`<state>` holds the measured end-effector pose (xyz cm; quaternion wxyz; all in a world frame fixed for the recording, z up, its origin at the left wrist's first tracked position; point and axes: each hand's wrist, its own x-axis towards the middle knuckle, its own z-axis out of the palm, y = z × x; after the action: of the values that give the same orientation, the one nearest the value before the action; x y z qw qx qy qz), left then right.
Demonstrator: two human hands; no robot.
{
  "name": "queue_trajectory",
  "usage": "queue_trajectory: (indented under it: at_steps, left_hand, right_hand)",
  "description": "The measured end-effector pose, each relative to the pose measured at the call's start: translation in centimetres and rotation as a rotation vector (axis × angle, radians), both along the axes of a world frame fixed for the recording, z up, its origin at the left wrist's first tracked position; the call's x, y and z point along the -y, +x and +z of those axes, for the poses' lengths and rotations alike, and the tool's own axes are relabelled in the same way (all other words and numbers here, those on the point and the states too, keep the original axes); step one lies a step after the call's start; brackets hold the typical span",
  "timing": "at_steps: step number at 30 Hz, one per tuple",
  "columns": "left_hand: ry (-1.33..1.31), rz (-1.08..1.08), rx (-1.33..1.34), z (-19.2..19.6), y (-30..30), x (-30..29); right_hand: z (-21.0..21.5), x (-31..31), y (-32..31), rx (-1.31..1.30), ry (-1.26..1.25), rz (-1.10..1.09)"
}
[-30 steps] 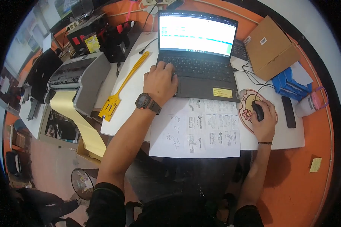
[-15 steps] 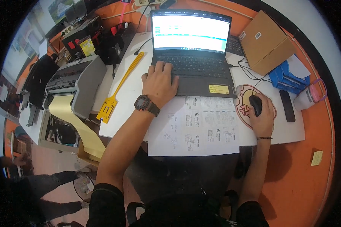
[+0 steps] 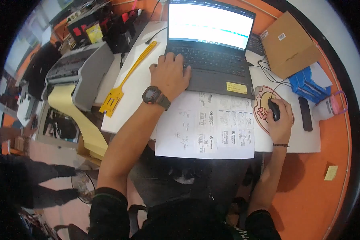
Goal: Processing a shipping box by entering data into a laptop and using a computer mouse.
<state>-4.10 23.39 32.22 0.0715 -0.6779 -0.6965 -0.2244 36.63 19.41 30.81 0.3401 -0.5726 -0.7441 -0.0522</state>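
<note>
An open black laptop point(image 3: 208, 83) with a lit screen stands on the white desk. My left hand point(image 3: 169, 78) lies palm down over the left part of its keyboard and palm rest, fingers stretched out, with a dark watch point(image 3: 153, 96) on the wrist. To the right, my right hand point(image 3: 283, 120) is wrapped round a black computer mouse point(image 3: 273, 108), which rests on a rounded patterned mouse pad point(image 3: 261, 97). A sheet with several receipts point(image 3: 180, 140) lies between my forearms, partly under the laptop's front edge.
At the left are a yellow plastic tool point(image 3: 128, 80) and a grey printer point(image 3: 93, 72) trailing yellow paper point(image 3: 82, 122). A cardboard box point(image 3: 289, 48), blue holder point(image 3: 306, 86), black phone point(image 3: 305, 114) and tumbler point(image 3: 324, 109) stand or lie right. Another person's legs point(image 3: 48, 182) show lower left.
The view has shifted and tilted slightly, so the laptop sits higher and less of its screen shows. The screen's content differs. Both hands keep their places on laptop and mouse.
</note>
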Motion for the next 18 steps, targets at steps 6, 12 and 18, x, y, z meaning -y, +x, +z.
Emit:
queue_trajectory:
  at_steps: [6, 12, 18]
  left_hand:
    - [0.012, -0.002, -0.028, -0.3, -0.5, 0.2]
    - [0.022, -0.017, -0.005, 0.3, -0.6, -0.1]
    - [0.079, -0.059, 0.015, -0.2, -0.8, -0.3]
  right_hand:
    - [-0.1, 0.3, -0.9, 0.019, 0.019, -0.01]
    - [0.2, 0.4, -0.6, -0.03, 0.002, -0.028]
    - [-0.7, 0.1, -0.1, -0.064, -0.003, 0.004]
